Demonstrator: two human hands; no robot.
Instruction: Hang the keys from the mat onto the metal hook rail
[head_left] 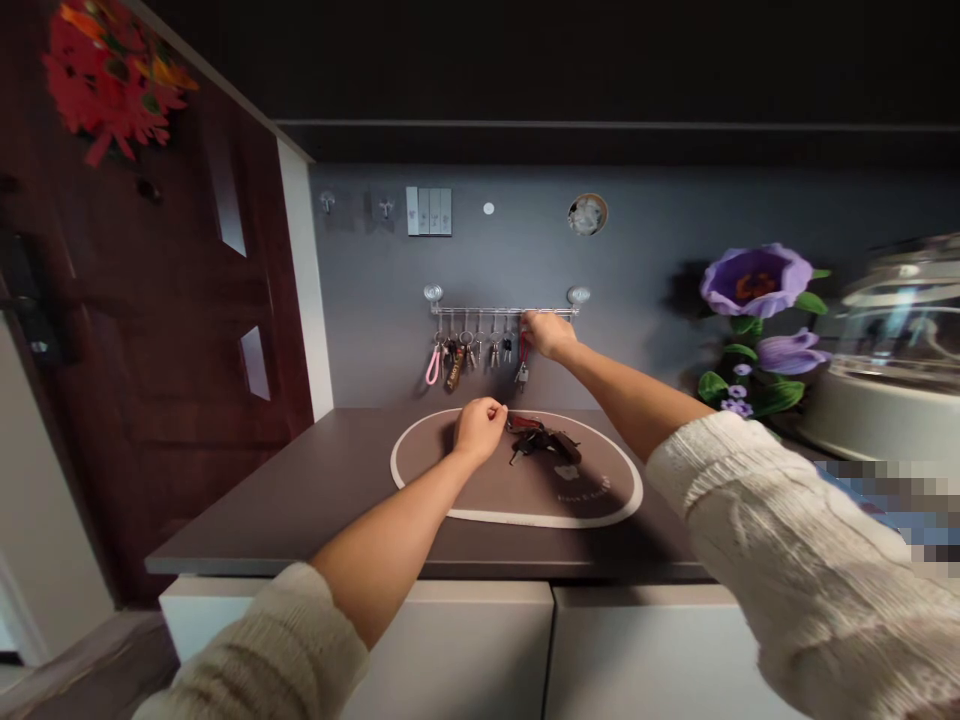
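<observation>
At the wall rack [495, 311], my right hand [550, 332] is closed with its fingertips by the bar. A bunch of keys on a red strap [524, 345] hangs down from those fingers, with a small grey piece at the lower end. My left hand [480, 428] is curled into a loose pinch just over the brown mat [427, 470]. Whether it holds anything is hidden. Close to its fingertips lies a pile of keys [536, 440], dark and partly red, on the mat.
Several other key sets hang from the rack, one with a pink loop [433, 366] and one with a brown tag [455, 368]. Purple flowers [757, 285] and a clear-domed appliance [892, 340] stand right. A dark red door [187, 300] is left; a dark cabinet [562, 70] overhangs.
</observation>
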